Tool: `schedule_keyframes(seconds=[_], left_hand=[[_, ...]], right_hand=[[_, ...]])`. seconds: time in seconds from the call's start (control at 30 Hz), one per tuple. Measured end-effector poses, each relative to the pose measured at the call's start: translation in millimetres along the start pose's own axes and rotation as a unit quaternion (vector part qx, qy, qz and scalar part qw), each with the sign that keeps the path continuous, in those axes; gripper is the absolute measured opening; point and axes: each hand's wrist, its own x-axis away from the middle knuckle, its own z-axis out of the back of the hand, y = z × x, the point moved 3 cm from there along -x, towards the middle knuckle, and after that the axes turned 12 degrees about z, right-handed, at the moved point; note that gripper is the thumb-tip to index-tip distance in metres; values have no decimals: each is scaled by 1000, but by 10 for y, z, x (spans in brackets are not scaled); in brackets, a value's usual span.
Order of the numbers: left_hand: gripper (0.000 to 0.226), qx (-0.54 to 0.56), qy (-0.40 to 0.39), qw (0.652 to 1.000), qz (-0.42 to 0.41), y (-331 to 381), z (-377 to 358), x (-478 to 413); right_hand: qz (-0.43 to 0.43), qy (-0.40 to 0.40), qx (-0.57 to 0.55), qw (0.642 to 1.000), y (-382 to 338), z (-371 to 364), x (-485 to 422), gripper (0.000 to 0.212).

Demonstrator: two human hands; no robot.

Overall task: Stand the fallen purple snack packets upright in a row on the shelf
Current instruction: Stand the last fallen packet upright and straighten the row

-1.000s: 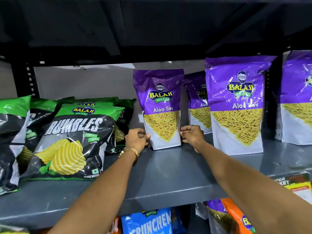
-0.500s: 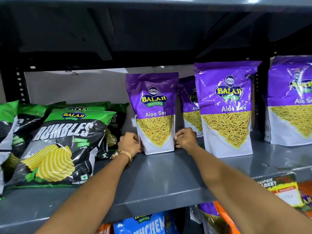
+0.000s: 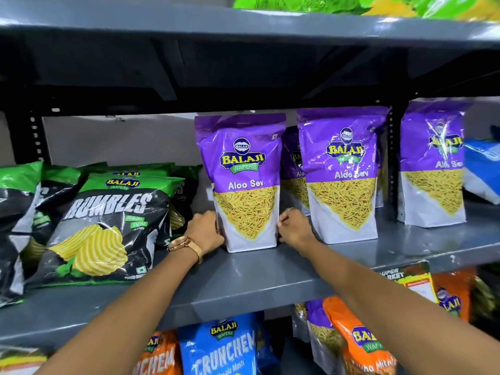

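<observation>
A purple Aloo Sev packet [image 3: 243,182] stands upright on the grey shelf [image 3: 243,280]. My left hand [image 3: 204,230] grips its lower left edge and my right hand [image 3: 293,230] grips its lower right edge. To its right a second purple packet [image 3: 342,174] stands upright, with a third purple packet [image 3: 293,163] partly hidden behind, between the two. A further purple packet [image 3: 433,163] stands past the black upright post [image 3: 395,158].
Green-and-black Rumbles chip bags [image 3: 108,226] lean in a stack on the left of the shelf. A blue bag [image 3: 481,171] lies at the far right. Blue and orange snack bags [image 3: 224,345] fill the shelf below. Another shelf [image 3: 243,25] sits overhead.
Both hands have slid the held purple packet forward toward the shelf's front, closer to the line of the packet on its right. The camera view has tilted upward.
</observation>
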Motion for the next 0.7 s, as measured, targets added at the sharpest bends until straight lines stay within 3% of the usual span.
schedule_keyframes(seconds=[0.13,0.3,0.37,0.5,0.7], left_hand=[[25,16,-9,1000,-24,-52,59,96],[29,67,-35,996,-41,-93,49,101],[35,83,-43,995,-40,-93,39,97],[36,112,-48,992,-34,-96,48,108],[40,113,-68,991,-18,-103,69,114]], right_hand=[[31,-7,44,999,-77,68,115,30],[46,-16,113,992,-158,118,196,18],[50,-19,116,992,-159,123,193,16],[62,-26,89,994,-154,112,161,32],[82,-19,95,992,-166,134,173,33]])
